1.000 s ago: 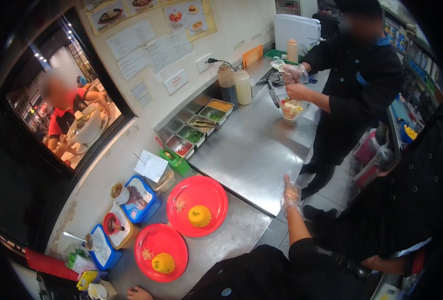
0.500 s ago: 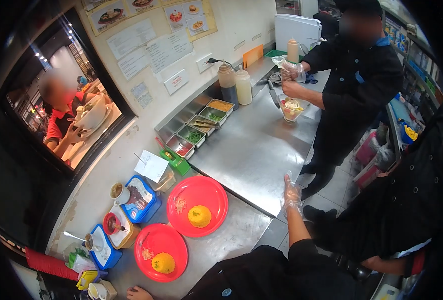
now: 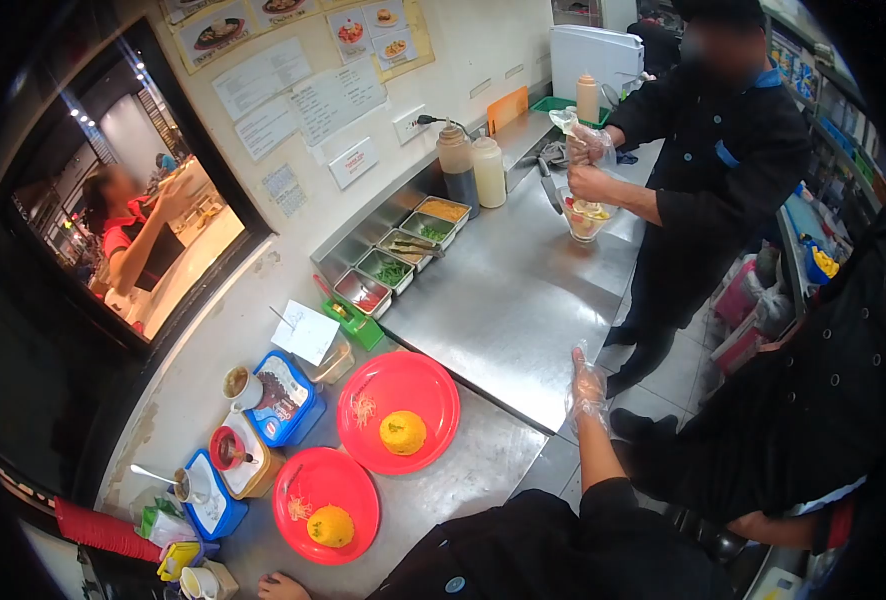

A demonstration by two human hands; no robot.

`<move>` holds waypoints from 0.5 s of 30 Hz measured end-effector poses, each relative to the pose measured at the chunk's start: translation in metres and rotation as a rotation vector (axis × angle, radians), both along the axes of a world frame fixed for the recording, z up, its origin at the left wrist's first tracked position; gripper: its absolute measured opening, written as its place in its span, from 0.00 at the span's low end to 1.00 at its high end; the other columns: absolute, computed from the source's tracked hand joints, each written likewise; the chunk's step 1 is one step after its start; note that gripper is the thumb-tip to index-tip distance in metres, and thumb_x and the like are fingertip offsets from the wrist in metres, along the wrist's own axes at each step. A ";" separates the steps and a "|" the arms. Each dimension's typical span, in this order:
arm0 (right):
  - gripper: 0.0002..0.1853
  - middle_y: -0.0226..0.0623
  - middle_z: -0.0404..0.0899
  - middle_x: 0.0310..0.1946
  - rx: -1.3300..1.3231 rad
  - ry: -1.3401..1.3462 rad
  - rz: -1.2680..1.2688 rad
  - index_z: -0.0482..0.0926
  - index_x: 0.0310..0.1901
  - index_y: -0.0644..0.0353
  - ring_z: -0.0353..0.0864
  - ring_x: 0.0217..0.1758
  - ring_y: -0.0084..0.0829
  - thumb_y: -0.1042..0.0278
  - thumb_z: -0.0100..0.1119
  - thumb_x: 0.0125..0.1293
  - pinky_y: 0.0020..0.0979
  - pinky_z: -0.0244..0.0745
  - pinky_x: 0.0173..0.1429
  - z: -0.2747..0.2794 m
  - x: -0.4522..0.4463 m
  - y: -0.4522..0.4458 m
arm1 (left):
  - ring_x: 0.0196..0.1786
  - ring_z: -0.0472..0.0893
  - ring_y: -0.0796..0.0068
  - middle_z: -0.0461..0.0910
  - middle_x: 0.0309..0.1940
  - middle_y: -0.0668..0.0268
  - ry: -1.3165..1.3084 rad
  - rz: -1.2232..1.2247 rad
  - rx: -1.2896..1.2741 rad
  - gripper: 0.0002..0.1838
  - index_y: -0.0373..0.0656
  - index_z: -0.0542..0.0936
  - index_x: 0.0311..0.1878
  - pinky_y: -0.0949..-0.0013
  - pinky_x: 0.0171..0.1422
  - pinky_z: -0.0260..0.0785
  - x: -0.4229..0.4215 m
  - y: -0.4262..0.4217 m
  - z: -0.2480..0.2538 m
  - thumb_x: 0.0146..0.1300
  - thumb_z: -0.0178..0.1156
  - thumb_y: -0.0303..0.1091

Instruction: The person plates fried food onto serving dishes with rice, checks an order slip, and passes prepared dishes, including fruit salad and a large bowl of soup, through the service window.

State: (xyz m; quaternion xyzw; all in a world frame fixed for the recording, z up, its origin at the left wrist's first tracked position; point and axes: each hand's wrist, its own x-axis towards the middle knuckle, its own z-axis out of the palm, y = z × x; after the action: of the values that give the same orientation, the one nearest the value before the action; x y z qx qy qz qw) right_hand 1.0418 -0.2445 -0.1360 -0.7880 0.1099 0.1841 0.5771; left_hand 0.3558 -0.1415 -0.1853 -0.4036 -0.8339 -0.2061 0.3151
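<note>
My right hand (image 3: 588, 390), in a clear plastic glove, rests at the edge of the steel counter (image 3: 503, 330) with its fingers stretched out and nothing in it. At the bottom edge of the view, my left hand (image 3: 281, 588) is bare and partly cut off, its fingers lying on the counter. Nearest to it is a red plate (image 3: 298, 475) with a yellow rice mound (image 3: 331, 526) and pale shreds. A second red plate (image 3: 433, 385) behind it bears another rice mound (image 3: 403, 432) and more shreds.
A co-worker (image 3: 713, 170) squeezes a bag over a glass bowl (image 3: 583, 225). Squeeze bottles (image 3: 488, 172) and metal trays of toppings (image 3: 388, 270) line the wall. Blue tubs (image 3: 281, 398) stand left of the plates. Another person in black (image 3: 793, 390) is at the right.
The person beyond the window has turned and no longer holds the large white bowl. The co-worker's bag and hands have come lower over the glass bowl. My hands have stayed in place.
</note>
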 end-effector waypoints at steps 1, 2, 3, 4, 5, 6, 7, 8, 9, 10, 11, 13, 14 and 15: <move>0.42 0.51 0.75 0.52 -0.001 0.000 0.001 0.73 0.55 0.71 0.74 0.54 0.44 0.34 0.60 0.55 0.39 0.64 0.59 0.004 -0.001 -0.001 | 0.41 0.76 0.49 0.74 0.40 0.49 0.000 0.001 -0.001 0.22 0.42 0.76 0.44 0.49 0.45 0.70 -0.001 -0.001 -0.001 0.55 0.57 0.50; 0.42 0.51 0.75 0.52 -0.036 0.003 0.022 0.73 0.55 0.70 0.74 0.54 0.44 0.34 0.60 0.55 0.39 0.65 0.59 0.011 -0.002 -0.002 | 0.41 0.76 0.49 0.74 0.40 0.49 0.009 -0.014 -0.003 0.22 0.42 0.76 0.43 0.49 0.44 0.70 -0.003 -0.001 -0.003 0.55 0.57 0.51; 0.42 0.51 0.75 0.52 -0.070 0.006 0.042 0.73 0.55 0.70 0.74 0.54 0.44 0.34 0.60 0.55 0.40 0.65 0.59 0.015 -0.003 -0.002 | 0.41 0.76 0.49 0.74 0.40 0.49 0.019 -0.029 -0.005 0.21 0.42 0.76 0.43 0.49 0.44 0.70 -0.004 -0.001 -0.004 0.54 0.57 0.51; 0.42 0.51 0.75 0.52 -0.071 0.005 0.042 0.73 0.55 0.70 0.74 0.54 0.44 0.34 0.60 0.55 0.40 0.65 0.59 0.014 -0.003 -0.001 | 0.41 0.76 0.49 0.74 0.40 0.49 0.019 -0.028 -0.006 0.21 0.42 0.76 0.43 0.49 0.44 0.70 -0.004 -0.001 -0.003 0.54 0.57 0.51; 0.42 0.51 0.75 0.52 -0.058 0.000 0.020 0.73 0.56 0.70 0.74 0.54 0.45 0.34 0.59 0.56 0.40 0.65 0.59 0.012 -0.003 0.000 | 0.40 0.76 0.49 0.74 0.39 0.48 0.030 -0.052 0.003 0.21 0.42 0.76 0.42 0.49 0.42 0.70 -0.005 -0.002 -0.002 0.54 0.58 0.51; 0.41 0.51 0.75 0.52 -0.044 -0.005 -0.002 0.73 0.56 0.69 0.74 0.54 0.45 0.34 0.59 0.56 0.40 0.65 0.59 0.010 -0.004 0.000 | 0.39 0.76 0.49 0.74 0.38 0.48 0.041 -0.076 0.011 0.21 0.42 0.76 0.42 0.49 0.40 0.71 -0.005 -0.003 -0.002 0.54 0.58 0.51; 0.41 0.51 0.75 0.52 -0.045 -0.005 -0.001 0.73 0.56 0.69 0.74 0.54 0.45 0.34 0.59 0.56 0.40 0.65 0.59 0.009 -0.005 -0.001 | 0.39 0.76 0.49 0.74 0.38 0.48 0.042 -0.075 0.011 0.21 0.42 0.76 0.42 0.49 0.40 0.71 -0.013 -0.003 -0.006 0.54 0.58 0.51; 0.42 0.52 0.75 0.52 -0.015 -0.023 0.011 0.73 0.56 0.70 0.74 0.54 0.45 0.34 0.59 0.56 0.40 0.65 0.59 0.008 -0.005 -0.001 | 0.38 0.76 0.48 0.74 0.36 0.48 0.223 -0.136 -0.082 0.19 0.43 0.76 0.41 0.49 0.38 0.70 -0.023 -0.003 -0.010 0.55 0.58 0.48; 0.42 0.52 0.75 0.52 0.014 -0.040 0.024 0.73 0.56 0.70 0.74 0.55 0.45 0.34 0.59 0.56 0.40 0.65 0.60 0.008 -0.005 -0.002 | 0.37 0.75 0.47 0.74 0.35 0.47 0.405 -0.196 -0.174 0.16 0.43 0.76 0.40 0.49 0.36 0.70 -0.031 -0.003 -0.016 0.56 0.57 0.45; 0.42 0.52 0.75 0.52 0.014 -0.040 0.024 0.73 0.56 0.70 0.74 0.55 0.45 0.34 0.59 0.56 0.40 0.65 0.60 0.007 -0.004 -0.002 | 0.37 0.75 0.47 0.74 0.35 0.47 0.405 -0.196 -0.175 0.16 0.43 0.76 0.40 0.49 0.36 0.70 -0.033 -0.003 -0.019 0.56 0.57 0.45; 0.42 0.53 0.75 0.52 -0.007 -0.031 0.041 0.72 0.56 0.70 0.73 0.55 0.47 0.34 0.59 0.56 0.40 0.64 0.60 0.006 -0.002 -0.003 | 0.36 0.75 0.46 0.74 0.33 0.47 0.410 -0.227 -0.143 0.12 0.43 0.77 0.38 0.49 0.35 0.70 -0.028 -0.004 -0.014 0.57 0.56 0.41; 0.42 0.54 0.75 0.53 -0.029 -0.021 0.060 0.72 0.56 0.71 0.73 0.56 0.48 0.34 0.58 0.56 0.40 0.64 0.61 0.007 -0.002 -0.002 | 0.35 0.75 0.45 0.74 0.31 0.47 0.416 -0.256 -0.113 0.09 0.43 0.77 0.36 0.49 0.33 0.70 -0.007 -0.007 0.004 0.58 0.55 0.37; 0.42 0.54 0.74 0.53 -0.070 -0.033 0.046 0.72 0.56 0.71 0.73 0.57 0.48 0.34 0.58 0.56 0.40 0.64 0.61 0.009 -0.003 -0.001 | 0.34 0.74 0.45 0.74 0.31 0.48 0.260 -0.207 -0.029 0.08 0.43 0.77 0.34 0.50 0.33 0.70 0.012 -0.009 0.019 0.58 0.55 0.36; 0.42 0.55 0.74 0.53 -0.111 -0.044 0.032 0.72 0.56 0.71 0.72 0.57 0.49 0.34 0.58 0.56 0.40 0.64 0.62 0.010 -0.003 -0.001 | 0.34 0.74 0.45 0.74 0.31 0.48 0.103 -0.157 0.055 0.07 0.43 0.77 0.33 0.50 0.33 0.70 0.021 -0.010 0.027 0.59 0.55 0.35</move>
State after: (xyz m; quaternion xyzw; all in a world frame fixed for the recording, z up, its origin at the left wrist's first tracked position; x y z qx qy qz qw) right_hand 1.0385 -0.2459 -0.1265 -0.8244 0.0945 0.1696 0.5317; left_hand 0.3767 -0.1512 -0.1586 -0.4693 -0.7762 -0.2318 0.3514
